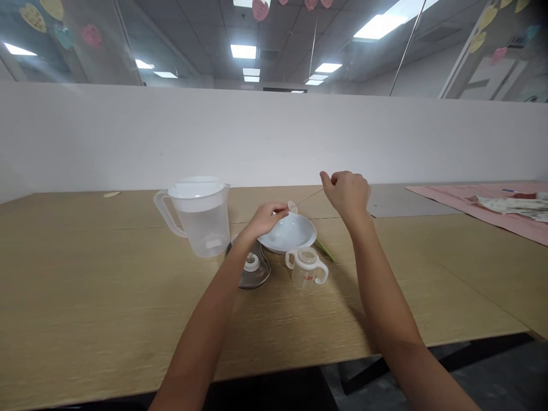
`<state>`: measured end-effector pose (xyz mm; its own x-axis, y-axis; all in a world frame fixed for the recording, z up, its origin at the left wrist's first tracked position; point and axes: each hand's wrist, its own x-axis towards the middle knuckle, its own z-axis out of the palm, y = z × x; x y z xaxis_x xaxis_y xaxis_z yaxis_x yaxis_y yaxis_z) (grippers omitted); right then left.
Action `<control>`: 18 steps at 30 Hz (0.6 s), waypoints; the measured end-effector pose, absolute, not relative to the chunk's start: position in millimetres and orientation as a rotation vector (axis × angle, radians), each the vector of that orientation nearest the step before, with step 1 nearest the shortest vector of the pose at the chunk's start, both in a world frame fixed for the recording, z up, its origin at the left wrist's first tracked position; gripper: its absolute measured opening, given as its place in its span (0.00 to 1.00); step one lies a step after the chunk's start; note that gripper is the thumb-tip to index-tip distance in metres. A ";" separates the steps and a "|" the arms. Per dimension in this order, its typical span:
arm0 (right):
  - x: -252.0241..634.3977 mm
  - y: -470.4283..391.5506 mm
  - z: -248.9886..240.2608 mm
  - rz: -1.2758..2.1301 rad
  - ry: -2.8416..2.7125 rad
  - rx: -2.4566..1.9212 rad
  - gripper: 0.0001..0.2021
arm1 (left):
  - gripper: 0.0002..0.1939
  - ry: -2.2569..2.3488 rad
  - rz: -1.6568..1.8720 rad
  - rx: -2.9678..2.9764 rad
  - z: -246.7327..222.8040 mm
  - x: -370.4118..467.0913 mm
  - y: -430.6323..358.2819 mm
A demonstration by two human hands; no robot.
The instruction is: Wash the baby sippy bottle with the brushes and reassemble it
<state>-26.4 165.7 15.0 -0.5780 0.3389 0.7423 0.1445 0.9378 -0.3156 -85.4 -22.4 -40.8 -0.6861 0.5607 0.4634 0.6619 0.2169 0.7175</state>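
Note:
Above the back left rim of a white bowl point(287, 233), my left hand point(270, 218) pinches a small, pale round piece point(292, 206). A thin strand point(309, 197) runs from that piece up to my right hand point(347, 191), which is closed on its other end, higher and to the right. In front of the bowl stands a clear two-handled cup point(305, 275) with white handles and red print. A dark, shiny tray point(256, 278) with a small white-collared part point(252, 262) on it lies partly behind my left forearm.
A lidded translucent pitcher point(205, 225) stands left of the bowl. A green stick point(324, 250) lies at the bowl's right. Pink cloth point(462, 200) with white fabric covers the far right. A white wall rises behind the table point(107, 297).

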 end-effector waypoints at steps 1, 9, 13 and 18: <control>-26.6 166.7 14.9 0.257 -2.200 -0.343 0.19 | 0.14 -2.363 -1.491 -1.173 -40.2 -84.9 -22.8; -30.6 160.8 14.1 0.284 -2.184 -0.282 0.14 | 0.14 -2.364 -1.566 -1.075 -29.9 -74.6 -20.1; -32.9 142.6 10.3 0.329 -2.228 -0.174 0.16 | 0.12 -2.267 -1.658 -1.157 -19.5 -62.1 -12.6; -33.1 128.0 9.6 0.404 -2.234 -0.002 0.21 | 0.12 -2.175 -1.738 -1.188 -10.1 -57.7 -13.0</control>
